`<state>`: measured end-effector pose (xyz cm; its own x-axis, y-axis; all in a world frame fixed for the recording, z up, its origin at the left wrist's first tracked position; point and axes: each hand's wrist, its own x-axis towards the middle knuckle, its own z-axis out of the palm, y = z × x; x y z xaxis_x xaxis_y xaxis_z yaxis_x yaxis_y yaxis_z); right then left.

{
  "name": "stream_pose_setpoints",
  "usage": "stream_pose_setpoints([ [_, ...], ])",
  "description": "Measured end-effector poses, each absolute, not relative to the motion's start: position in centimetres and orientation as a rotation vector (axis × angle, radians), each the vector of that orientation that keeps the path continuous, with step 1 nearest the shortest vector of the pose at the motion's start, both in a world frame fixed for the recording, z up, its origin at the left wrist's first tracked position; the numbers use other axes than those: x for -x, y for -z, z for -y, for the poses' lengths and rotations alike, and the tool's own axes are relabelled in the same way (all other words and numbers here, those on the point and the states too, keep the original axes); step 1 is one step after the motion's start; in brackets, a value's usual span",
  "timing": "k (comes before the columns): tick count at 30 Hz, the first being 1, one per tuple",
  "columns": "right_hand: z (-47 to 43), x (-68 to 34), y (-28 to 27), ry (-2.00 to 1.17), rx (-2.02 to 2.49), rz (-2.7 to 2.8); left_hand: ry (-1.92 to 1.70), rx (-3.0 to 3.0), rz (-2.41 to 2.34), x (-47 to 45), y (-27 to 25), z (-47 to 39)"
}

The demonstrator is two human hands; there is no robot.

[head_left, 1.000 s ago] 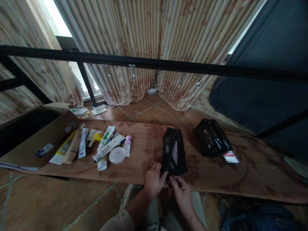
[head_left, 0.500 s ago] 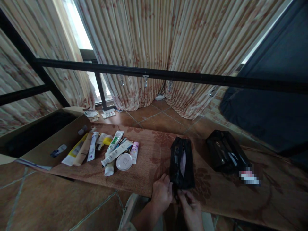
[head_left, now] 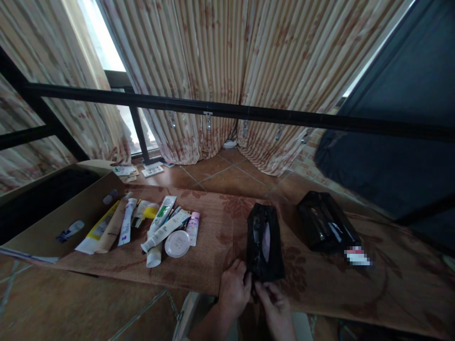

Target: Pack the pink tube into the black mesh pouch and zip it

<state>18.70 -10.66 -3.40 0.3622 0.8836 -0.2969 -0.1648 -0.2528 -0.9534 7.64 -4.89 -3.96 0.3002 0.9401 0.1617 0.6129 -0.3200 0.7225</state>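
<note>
A black pouch [head_left: 256, 255] lies lengthwise in front of me, its top slit partly open on something pale purple [head_left: 266, 242]. My left hand [head_left: 233, 290] is closed on the pouch's near left corner, thumb and fingers pressed together. Just right of it, my right hand [head_left: 274, 303] pinches at the near end of the same pouch; the exact bit between the fingertips is dark and hard to see. A second black pouch [head_left: 325, 222], partly see-through with slim items showing inside, rests farther right.
Left on the cloth-covered bench [head_left: 216, 227] lie several tubes, among them a white tube [head_left: 167, 230], a pink tube [head_left: 193, 228] and a round lidded tub [head_left: 177, 244]. A cardboard box [head_left: 81, 210] stands at far left. A dark rail [head_left: 227, 110] crosses before the curtains.
The view has shifted slightly, so the bench items sit a little farther left. Both hands stay at the near end of the pouch with hardly any movement.
</note>
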Motion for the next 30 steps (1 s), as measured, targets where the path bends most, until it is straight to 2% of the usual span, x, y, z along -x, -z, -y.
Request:
stream_pose_setpoints([
  [5, 10.8, -18.9, 3.2, -1.208, 1.526, 0.701, -0.752, -2.016, -1.385, -7.6, 3.6, 5.0],
  [17, 11.1, -17.6, 2.4, -1.121, 1.518, 0.648, -0.503, -2.006, -1.502, -8.0, 2.7, 4.6],
  [30, 10.8, -16.9, -0.1, -1.046, 1.45, 0.66, -0.389, -2.061, -1.521, -7.9, 2.4, 4.3],
])
